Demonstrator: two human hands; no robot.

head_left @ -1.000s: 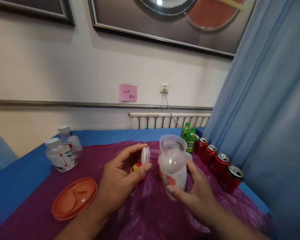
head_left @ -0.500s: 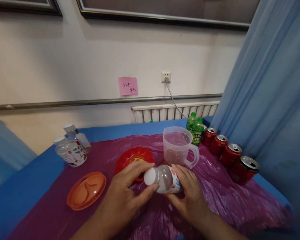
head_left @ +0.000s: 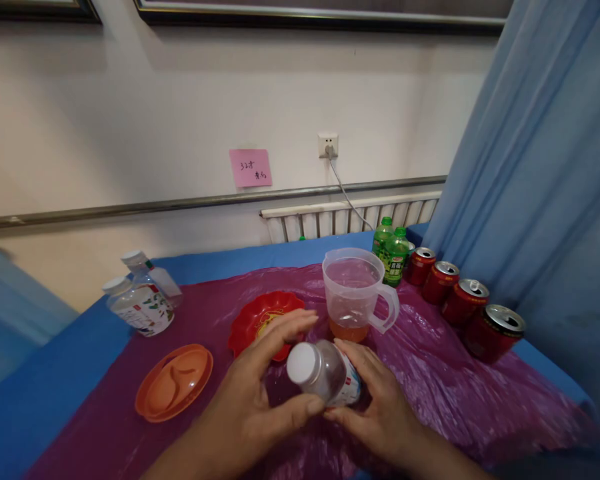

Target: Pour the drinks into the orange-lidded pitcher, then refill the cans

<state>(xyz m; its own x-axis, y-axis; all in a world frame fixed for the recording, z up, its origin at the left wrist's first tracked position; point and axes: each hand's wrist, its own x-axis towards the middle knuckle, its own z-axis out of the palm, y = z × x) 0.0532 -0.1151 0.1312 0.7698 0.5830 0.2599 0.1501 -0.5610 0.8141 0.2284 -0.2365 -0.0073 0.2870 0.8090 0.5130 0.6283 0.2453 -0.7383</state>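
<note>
A clear plastic bottle (head_left: 333, 373) lies tilted in the curled fingers of the right hand (head_left: 380, 397), its white screw cap (head_left: 301, 362) between the left hand's (head_left: 247, 400) widely parted thumb and fingers; whether the left thumb touches the bottle, I cannot tell. Just beyond the right fingertips stands a translucent pitcher (head_left: 350, 293) holding some amber liquid (head_left: 347, 331). A red scalloped dish (head_left: 245, 323) sits behind the left fingers.

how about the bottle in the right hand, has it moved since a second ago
Yes: judged against the measuring jug, the bottle has shifted lower and left in view, no longer covering the jug's front.
</note>
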